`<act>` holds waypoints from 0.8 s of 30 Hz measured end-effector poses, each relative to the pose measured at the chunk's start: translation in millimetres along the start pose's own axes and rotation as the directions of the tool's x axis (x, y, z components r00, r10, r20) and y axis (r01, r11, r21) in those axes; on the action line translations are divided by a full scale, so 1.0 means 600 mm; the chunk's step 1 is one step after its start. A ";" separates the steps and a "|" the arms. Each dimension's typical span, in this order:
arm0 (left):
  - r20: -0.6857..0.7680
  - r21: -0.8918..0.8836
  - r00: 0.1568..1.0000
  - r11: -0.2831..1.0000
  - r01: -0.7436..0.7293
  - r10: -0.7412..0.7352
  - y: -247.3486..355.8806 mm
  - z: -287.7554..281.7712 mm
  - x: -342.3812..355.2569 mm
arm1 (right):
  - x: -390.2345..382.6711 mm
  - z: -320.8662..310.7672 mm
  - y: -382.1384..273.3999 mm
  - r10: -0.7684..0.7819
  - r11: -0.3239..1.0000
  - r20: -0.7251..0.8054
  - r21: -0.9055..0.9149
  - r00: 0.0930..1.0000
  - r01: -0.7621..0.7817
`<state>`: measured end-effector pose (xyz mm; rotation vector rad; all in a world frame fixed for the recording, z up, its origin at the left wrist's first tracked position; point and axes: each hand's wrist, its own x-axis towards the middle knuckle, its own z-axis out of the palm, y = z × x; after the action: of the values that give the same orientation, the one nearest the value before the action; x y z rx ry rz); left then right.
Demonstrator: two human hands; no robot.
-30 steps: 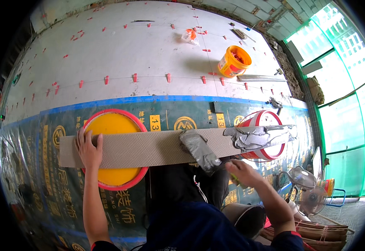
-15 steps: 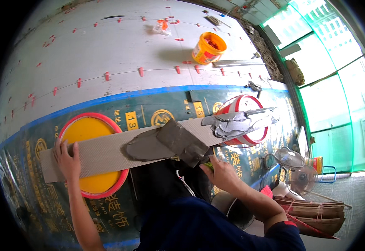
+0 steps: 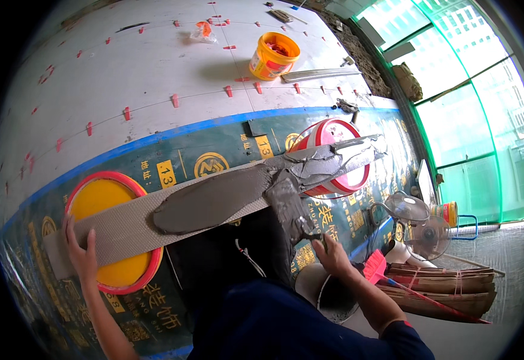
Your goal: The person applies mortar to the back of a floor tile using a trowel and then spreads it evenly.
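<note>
A long textured tile plank (image 3: 115, 227) lies across a yellow, red-rimmed bucket lid (image 3: 100, 198) and a red-and-white bucket (image 3: 316, 136). My left hand (image 3: 83, 252) grips the plank's left end, fingers spread over it. Smooth grey mortar (image 3: 208, 200) covers the middle, with a lumpy grey heap (image 3: 340, 155) toward the right end. My right hand (image 3: 334, 258) is closed on the handle of a mortar-coated trowel (image 3: 286, 210), whose blade touches the plank's near edge just right of the smooth patch.
Beyond are pale flooring (image 3: 124, 78) with red spacers, a yellow bucket (image 3: 274, 57) and a metal straightedge (image 3: 319, 74). At right stand a fan (image 3: 427, 237), bundled cardboard (image 3: 430, 288), a red broom (image 3: 374, 267) and green-netted windows (image 3: 460, 138). A dark bucket (image 3: 334, 300) sits below my right arm.
The trowel has moved rightward along the plank, leaving a longer smooth mortar layer behind it. My left hand still holds the left end. The view has shifted and tilted.
</note>
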<state>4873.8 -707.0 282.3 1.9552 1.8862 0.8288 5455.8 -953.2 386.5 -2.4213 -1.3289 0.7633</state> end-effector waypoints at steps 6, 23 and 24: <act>0.339 0.046 0.937 0.997 0.068 -0.080 0.027 -0.065 -0.022 | -0.043 -0.064 0.036 0.031 0.999 0.126 -0.035 0.991 -0.027; 0.320 0.662 0.947 0.724 -0.191 -0.043 -0.009 -0.052 -0.076 | 0.041 -0.003 -0.061 -0.126 0.991 0.413 0.020 0.902 0.130; 0.327 0.662 0.943 0.728 -0.177 -0.068 -0.008 -0.056 -0.075 | 0.037 -0.006 -0.080 -0.117 0.991 0.467 0.005 0.876 0.130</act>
<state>4851.8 -756.6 297.2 2.3597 2.0933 -0.2737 5434.1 -908.7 405.5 -2.2205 -1.6505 1.3632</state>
